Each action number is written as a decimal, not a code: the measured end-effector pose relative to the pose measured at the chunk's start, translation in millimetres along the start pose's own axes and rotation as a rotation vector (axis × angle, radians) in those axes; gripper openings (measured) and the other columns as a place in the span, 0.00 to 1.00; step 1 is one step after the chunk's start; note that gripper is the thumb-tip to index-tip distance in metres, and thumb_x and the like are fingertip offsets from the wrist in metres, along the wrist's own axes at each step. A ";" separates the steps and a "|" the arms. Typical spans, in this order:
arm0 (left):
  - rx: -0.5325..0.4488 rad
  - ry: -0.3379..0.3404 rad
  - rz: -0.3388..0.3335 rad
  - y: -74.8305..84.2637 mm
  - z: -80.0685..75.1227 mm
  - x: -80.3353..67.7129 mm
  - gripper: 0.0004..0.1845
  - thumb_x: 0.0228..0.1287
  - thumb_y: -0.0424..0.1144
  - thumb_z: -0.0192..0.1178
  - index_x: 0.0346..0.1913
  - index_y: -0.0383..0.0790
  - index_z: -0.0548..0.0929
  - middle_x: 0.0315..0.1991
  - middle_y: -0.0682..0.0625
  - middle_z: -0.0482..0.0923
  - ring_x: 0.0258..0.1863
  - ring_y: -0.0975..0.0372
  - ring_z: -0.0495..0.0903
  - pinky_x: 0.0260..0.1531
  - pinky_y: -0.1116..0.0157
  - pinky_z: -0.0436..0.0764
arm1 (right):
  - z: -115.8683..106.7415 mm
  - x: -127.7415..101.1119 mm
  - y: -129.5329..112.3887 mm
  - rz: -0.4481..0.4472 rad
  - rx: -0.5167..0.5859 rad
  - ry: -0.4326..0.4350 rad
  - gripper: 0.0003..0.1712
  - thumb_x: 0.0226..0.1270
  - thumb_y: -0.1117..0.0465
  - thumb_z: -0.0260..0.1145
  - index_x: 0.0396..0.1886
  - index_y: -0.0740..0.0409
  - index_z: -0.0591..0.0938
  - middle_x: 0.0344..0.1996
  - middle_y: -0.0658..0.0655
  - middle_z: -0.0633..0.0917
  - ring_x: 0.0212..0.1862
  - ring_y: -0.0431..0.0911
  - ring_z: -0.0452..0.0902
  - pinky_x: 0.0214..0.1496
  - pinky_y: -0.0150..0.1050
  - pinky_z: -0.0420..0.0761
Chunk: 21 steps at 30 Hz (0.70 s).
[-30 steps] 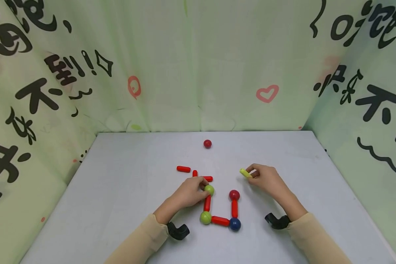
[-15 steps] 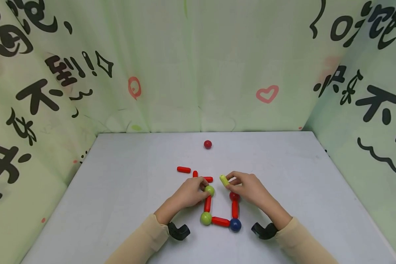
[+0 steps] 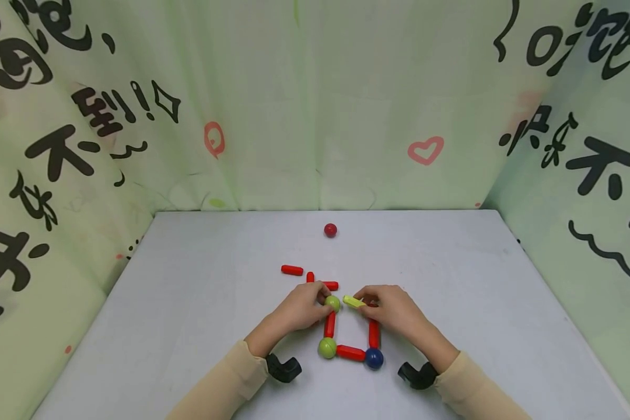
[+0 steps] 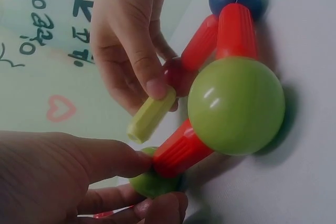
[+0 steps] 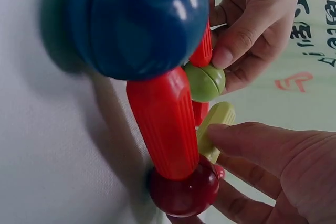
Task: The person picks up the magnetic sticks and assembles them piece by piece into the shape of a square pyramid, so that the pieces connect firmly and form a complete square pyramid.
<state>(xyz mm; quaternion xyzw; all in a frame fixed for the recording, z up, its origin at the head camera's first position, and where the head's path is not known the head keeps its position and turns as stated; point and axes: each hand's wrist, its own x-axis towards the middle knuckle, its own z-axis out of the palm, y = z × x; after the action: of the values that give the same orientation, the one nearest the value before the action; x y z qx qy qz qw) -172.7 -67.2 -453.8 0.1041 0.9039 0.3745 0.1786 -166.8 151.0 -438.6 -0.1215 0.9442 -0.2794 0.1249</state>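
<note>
My left hand pinches the far green ball of a three-sided frame made of sticks and balls. From that ball a red stick runs to the near green ball. Another red stick joins it to a blue ball, and a third red stick leads to a dark red ball. My right hand pinches a yellow stick between thumb and fingers. The yellow stick's free end points at the far green ball, a small gap apart. My right fingers mostly cover the dark red ball in the head view.
Beyond my left hand lie loose red sticks, one to the left and others just behind the fingers. A single red ball sits near the back of the white table. Printed curtains enclose the table's back and sides.
My right hand has moved left and nearer with the yellow stick, from open table to beside the far green ball. My left hand has stayed on that ball.
</note>
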 end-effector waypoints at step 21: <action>0.025 0.064 0.037 -2.3 -0.3 11.6 0.14 0.70 0.39 0.67 0.53 0.36 0.82 0.40 0.49 0.81 0.35 0.61 0.77 0.33 0.66 0.80 | -2.1 14.9 -3.6 -0.069 -0.144 0.029 0.15 0.67 0.65 0.72 0.52 0.52 0.90 0.43 0.54 0.88 0.39 0.46 0.77 0.41 0.42 0.80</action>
<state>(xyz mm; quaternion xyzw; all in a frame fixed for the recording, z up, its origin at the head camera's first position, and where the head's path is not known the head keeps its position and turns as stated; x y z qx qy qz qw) -183.5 -65.3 -458.1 0.1112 0.9117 0.3695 0.1413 -180.8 144.7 -437.3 -0.1586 0.9588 -0.2167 0.0925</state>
